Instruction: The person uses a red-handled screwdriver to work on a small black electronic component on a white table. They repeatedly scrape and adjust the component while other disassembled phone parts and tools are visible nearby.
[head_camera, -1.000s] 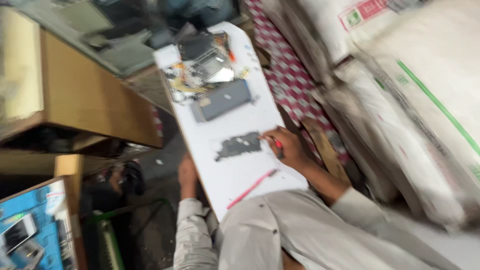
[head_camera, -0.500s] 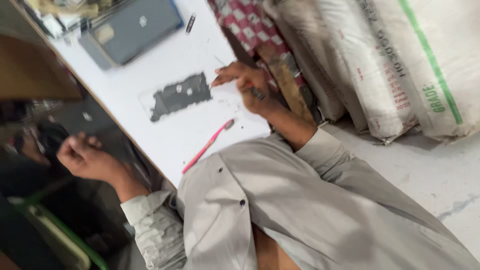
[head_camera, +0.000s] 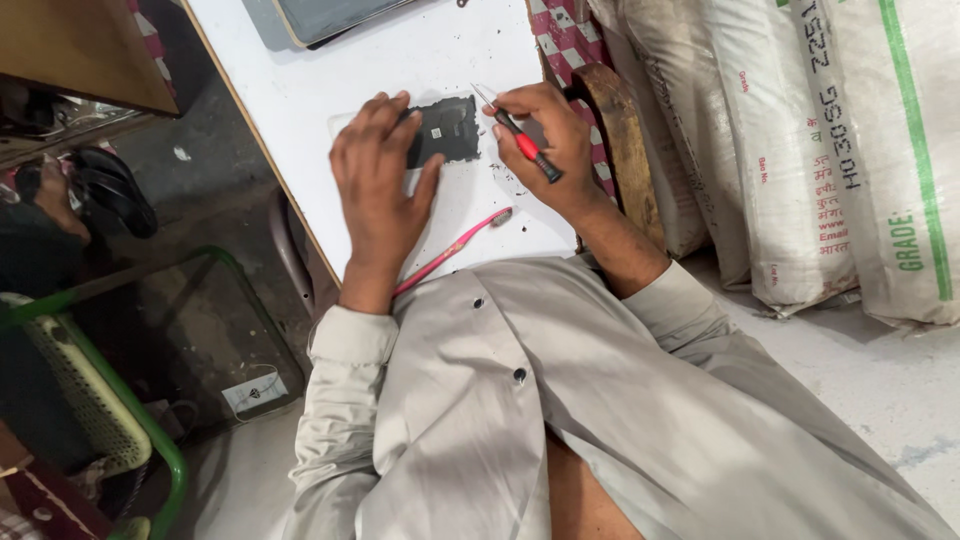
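A flat black phone frame part (head_camera: 449, 128) lies on the white tabletop (head_camera: 330, 90). My left hand (head_camera: 380, 180) presses flat on its left end, fingers spread over it. My right hand (head_camera: 548, 150) grips a small screwdriver with a red and black handle (head_camera: 520, 145); its metal tip points at the part's upper right corner. A pink toothbrush (head_camera: 455, 250) lies on the table just below the part, near my left wrist.
A grey device with a tan edge (head_camera: 330, 15) lies at the table's far end. White woven sacks (head_camera: 800, 140) stand to the right, by a checked cloth (head_camera: 560, 40) and a brown wooden piece (head_camera: 620, 140). A green wire-frame stand (head_camera: 150, 400) is on the floor at left.
My left hand has come up from below the table edge and now rests on the black part. The view has swung closer over the table; the right hand stays by the part with the screwdriver.
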